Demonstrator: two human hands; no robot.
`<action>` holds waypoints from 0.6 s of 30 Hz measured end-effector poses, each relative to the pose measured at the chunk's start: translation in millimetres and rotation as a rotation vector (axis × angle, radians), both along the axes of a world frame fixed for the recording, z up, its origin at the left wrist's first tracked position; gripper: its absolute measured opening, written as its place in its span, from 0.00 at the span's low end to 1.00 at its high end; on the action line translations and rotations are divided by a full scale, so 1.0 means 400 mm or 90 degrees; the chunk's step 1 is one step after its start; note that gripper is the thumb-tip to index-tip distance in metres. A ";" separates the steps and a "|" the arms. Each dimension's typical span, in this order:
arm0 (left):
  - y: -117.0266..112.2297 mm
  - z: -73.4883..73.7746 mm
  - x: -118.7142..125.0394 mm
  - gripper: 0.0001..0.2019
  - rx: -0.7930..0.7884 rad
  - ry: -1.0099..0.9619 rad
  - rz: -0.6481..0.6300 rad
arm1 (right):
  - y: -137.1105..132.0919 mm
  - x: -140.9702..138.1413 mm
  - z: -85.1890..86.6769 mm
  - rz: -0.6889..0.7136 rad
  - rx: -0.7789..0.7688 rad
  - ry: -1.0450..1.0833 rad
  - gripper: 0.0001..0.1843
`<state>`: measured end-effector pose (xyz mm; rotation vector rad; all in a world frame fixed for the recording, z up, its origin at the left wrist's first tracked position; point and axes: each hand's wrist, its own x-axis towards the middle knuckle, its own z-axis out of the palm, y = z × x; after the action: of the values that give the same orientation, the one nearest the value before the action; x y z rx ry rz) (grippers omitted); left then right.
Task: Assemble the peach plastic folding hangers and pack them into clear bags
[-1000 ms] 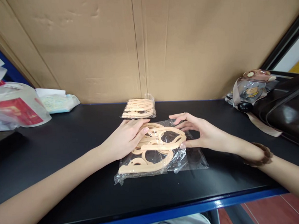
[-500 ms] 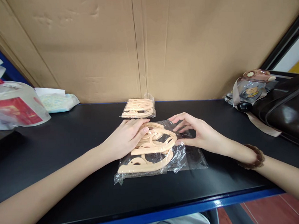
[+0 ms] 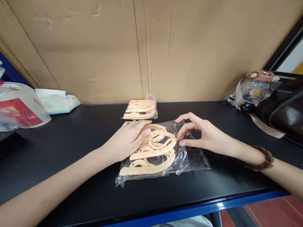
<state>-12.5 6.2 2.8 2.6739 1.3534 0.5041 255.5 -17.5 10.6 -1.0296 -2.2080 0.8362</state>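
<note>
A clear plastic bag (image 3: 181,158) lies flat on the black table with several beige folding hangers (image 3: 153,153) inside. My left hand (image 3: 129,139) rests palm down over the bag's left side, fingers stretched out, covering part of the hangers. At the right end of the hangers, my right hand (image 3: 200,131) has its fingers curved and its thumb apart, with a gap between them. Its fingertips are close to the bag's film; whether they touch it I cannot tell. Farther back lies a second bag of beige hangers (image 3: 140,109), with neither hand on it.
A cardboard wall (image 3: 189,46) stands behind the black table (image 3: 89,191). On the left are a white-and-red plastic bag (image 3: 19,108) and a soft pack of tissues (image 3: 59,102). A clear bottle with a strap (image 3: 252,90) and a dark brown bag (image 3: 288,112) sit at right.
My right hand has drawn slightly right, its fingers more curled. The upper hangers have slid a little left inside the bag. My left hand stays in place.
</note>
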 end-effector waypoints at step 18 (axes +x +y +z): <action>-0.015 0.050 0.003 0.25 -0.008 0.075 -0.012 | 0.017 0.023 0.011 0.028 -0.103 -0.033 0.31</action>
<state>-11.3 0.2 22.9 2.7425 1.3533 0.3399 264.6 -10.9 14.9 -1.0935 -2.2431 1.0325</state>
